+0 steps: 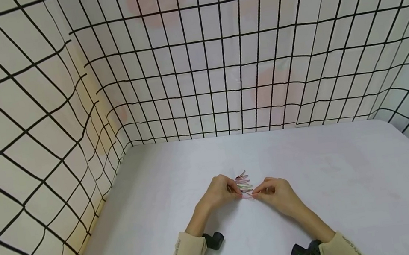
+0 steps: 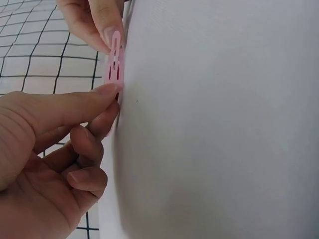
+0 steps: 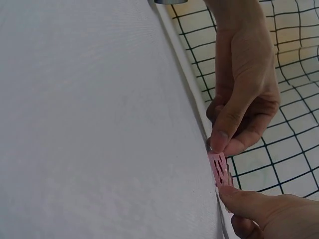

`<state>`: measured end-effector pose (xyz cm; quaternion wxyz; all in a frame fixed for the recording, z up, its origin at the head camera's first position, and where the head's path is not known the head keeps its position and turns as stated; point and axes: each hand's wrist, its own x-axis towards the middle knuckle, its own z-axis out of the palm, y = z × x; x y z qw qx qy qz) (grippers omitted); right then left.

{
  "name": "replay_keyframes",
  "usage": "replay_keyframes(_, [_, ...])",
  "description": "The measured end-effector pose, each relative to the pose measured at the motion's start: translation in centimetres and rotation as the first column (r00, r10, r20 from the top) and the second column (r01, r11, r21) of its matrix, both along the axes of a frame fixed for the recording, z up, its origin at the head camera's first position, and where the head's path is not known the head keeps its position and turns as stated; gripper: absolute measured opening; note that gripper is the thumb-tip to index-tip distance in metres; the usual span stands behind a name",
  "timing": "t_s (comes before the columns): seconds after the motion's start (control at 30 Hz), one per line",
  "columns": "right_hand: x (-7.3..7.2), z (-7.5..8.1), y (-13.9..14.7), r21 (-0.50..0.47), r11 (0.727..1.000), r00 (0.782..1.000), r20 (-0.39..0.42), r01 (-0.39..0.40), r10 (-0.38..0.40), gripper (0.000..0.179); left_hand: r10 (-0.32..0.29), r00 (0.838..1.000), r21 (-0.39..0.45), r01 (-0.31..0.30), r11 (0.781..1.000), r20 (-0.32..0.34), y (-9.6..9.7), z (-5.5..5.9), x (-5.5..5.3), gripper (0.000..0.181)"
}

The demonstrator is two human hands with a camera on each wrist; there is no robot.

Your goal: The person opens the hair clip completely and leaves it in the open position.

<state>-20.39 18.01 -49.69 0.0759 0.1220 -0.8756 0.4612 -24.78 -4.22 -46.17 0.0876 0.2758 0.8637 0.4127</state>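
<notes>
A pink snap hair clip [image 2: 115, 69] with cut-out slots is stretched between both hands, just above the white table. My left hand [image 1: 221, 193] pinches one end between thumb and forefinger; its other fingers curl loosely, as the left wrist view shows. At the opposite end, the thumb and forefinger of my right hand [image 1: 277, 193] pinch the clip. In the right wrist view the same pink clip [image 3: 219, 167] spans the short gap between the two thumbs. Just beyond the hands lies a row of several slim clips [image 1: 242, 178] in pink, green and dark colours, partly hidden by the left fingers.
The white table [image 1: 349, 168] stretches out on both sides of the hands. Black grid netting [image 1: 216, 70] over pale cloth stands behind it and along the left and right sides. A black wrist camera [image 1: 214, 241] sits at the left cuff, another [image 1: 306, 253] at the right.
</notes>
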Motion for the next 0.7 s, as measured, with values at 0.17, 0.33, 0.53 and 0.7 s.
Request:
replay_keyframes(0.17, [-0.1, -0.2, -0.7, -0.004, 1.0, 1.0, -0.011, -0.003, 0.003, 0.006, 0.039, 0.999, 0.008, -0.039, 0.999, 0.006, -0.5, -0.2, -0.1, 0.007])
replay_keyframes(0.33, [-0.2, -0.2, -1.1, 0.001, 1.0, 0.999, -0.023, -0.024, 0.024, 0.007, 0.073, 0.997, 0.006, -0.074, 0.997, 0.034, -1.2, -0.6, 0.0, 0.005])
replay_keyframes(0.53, [-0.1, -0.2, -1.0, 0.004, 1.0, 0.999, -0.039, -0.029, 0.029, 0.007, 0.063, 0.996, -0.002, -0.063, 0.998, 0.056, -1.5, -0.3, 0.0, 0.003])
replay_keyframes(0.7, [-0.1, 0.0, -0.8, -0.009, 0.999, 0.998, -0.041, -0.038, 0.038, 0.01, 0.061, 0.996, 0.004, -0.061, 0.998, 0.063, -1.8, 0.1, 0.1, 0.005])
